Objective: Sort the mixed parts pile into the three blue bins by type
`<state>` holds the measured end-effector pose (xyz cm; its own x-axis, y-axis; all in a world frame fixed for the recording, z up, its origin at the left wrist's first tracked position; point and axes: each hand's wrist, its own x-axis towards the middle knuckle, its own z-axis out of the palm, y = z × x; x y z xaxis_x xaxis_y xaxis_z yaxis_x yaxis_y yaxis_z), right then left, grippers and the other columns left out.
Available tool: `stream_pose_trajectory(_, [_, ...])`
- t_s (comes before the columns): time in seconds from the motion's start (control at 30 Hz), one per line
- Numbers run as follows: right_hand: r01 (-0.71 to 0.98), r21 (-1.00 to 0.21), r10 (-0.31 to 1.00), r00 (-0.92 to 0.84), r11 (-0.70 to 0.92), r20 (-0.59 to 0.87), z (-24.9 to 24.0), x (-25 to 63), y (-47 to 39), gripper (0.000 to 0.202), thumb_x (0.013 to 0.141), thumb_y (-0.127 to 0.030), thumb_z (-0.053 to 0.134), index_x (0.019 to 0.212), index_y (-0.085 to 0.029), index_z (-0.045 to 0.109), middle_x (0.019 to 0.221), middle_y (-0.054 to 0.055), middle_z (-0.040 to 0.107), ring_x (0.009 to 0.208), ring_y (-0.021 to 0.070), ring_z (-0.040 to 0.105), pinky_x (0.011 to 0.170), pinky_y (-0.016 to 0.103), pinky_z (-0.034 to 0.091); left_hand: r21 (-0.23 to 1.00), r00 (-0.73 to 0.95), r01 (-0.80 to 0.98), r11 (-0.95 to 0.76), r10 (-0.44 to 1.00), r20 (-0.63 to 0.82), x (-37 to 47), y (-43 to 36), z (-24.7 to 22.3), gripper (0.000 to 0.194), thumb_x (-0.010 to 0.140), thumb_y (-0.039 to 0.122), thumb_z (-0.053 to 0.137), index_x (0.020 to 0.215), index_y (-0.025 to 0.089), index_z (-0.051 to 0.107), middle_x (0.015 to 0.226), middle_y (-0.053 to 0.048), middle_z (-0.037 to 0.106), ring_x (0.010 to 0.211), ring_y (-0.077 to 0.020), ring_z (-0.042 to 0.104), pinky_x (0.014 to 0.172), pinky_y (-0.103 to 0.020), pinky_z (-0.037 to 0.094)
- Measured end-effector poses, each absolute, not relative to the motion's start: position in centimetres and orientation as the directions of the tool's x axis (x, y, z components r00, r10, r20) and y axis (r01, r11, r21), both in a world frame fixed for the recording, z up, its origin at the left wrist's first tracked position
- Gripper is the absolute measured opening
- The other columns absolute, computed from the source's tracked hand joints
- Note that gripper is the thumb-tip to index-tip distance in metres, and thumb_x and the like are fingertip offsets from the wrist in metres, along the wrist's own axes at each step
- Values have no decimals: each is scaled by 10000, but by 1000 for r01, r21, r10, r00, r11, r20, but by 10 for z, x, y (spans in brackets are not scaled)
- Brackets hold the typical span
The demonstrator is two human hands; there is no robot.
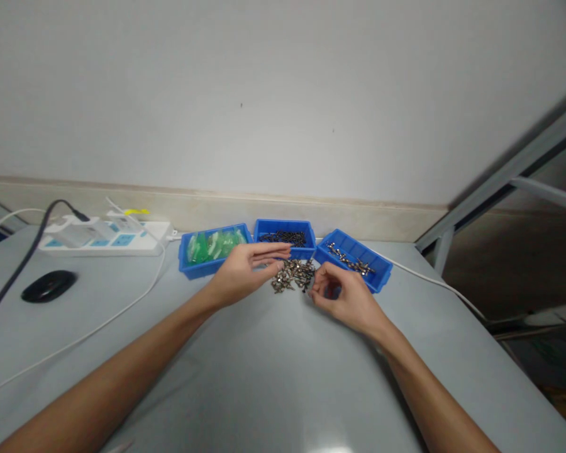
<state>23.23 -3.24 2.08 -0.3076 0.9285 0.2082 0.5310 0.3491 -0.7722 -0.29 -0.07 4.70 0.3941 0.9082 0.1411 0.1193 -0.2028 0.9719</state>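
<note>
A pile of small metal screws (292, 274), silvery and dark mixed, lies on the grey table between my hands. My left hand (245, 267) is open at the pile's left side, its fingers stretched out over the far left edge. At the right edge of the pile, my right hand (342, 294) is closed in a pinch, thumb against fingertips. Whatever is between those fingertips is too small to make out. Behind the pile, a blue bin (285, 225) contains dark screws (287, 238). Silvery screws (351, 259) lie in the blue bin (383, 277) beside my right hand.
A third blue bin (195, 272) with green-and-clear plastic packets (212, 246) stands at left. Farther left are a white power strip (108, 245) with plugs and a black mouse (48, 286). A white cable (122, 309) crosses the table (264, 384). A wall rises behind; metal framing is right.
</note>
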Motion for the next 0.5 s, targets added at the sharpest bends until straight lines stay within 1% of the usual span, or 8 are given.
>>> stream_pose_trajectory(0.1, [638, -675, 922, -340, 371, 185, 19, 229, -34, 131, 721, -121, 646, 781, -211, 572, 694, -29, 611, 636, 144, 579, 598, 264, 432, 976, 367, 72, -207, 915, 167, -7, 5, 45, 627, 826, 244, 681, 1419, 121, 519, 1421, -172, 570, 1323, -270, 549, 1130, -442, 444])
stream_pose_trajectory(0.17, [658, -657, 923, -344, 369, 174, 18, 228, -34, 131, 724, -113, 631, 779, -212, 566, 681, -35, 600, 631, 142, 573, 591, 260, 421, 976, 381, 59, -208, 909, 170, -9, 6, 45, 656, 824, 248, 687, 1443, 149, 494, 1462, -166, 531, 1344, -285, 525, 1118, -450, 455])
stream_pose_trajectory(0.23, [654, -660, 923, -340, 369, 179, 17, 228, -34, 127, 736, -101, 609, 785, -212, 571, 687, -35, 611, 627, 137, 577, 593, 256, 426, 971, 408, 90, -223, 898, 168, -11, 6, 46, 568, 835, 259, 679, 1381, 152, 566, 1415, -151, 582, 1310, -281, 560, 1099, -429, 478])
stream_pose_trajectory(0.33, [624, -679, 918, -330, 388, 221, 17, 230, -33, 124, 745, -94, 605, 781, -210, 580, 708, -29, 641, 639, 136, 599, 621, 256, 455, 945, 457, 196, -262, 877, 148, -10, 3, 48, 354, 861, 266, 643, 1186, 134, 695, 1219, -119, 715, 1156, -241, 670, 1030, -378, 534])
stream_pose_trajectory(0.4, [577, -713, 913, -324, 399, 250, 17, 231, -33, 122, 746, -98, 622, 774, -209, 579, 728, -21, 664, 665, 142, 627, 654, 263, 487, 915, 498, 256, -312, 854, 152, -9, 1, 47, 267, 869, 249, 625, 1087, 132, 728, 1105, -95, 759, 1024, -208, 720, 960, -346, 570])
stream_pose_trajectory(0.5, [473, -794, 916, -308, 380, 255, 18, 232, -33, 112, 771, -142, 658, 790, -210, 571, 760, -1, 692, 692, 160, 668, 695, 288, 536, 843, 561, 306, -442, 799, 215, -8, -3, 45, 225, 879, 216, 612, 1046, 138, 742, 1019, -73, 779, 900, -174, 735, 874, -308, 589])
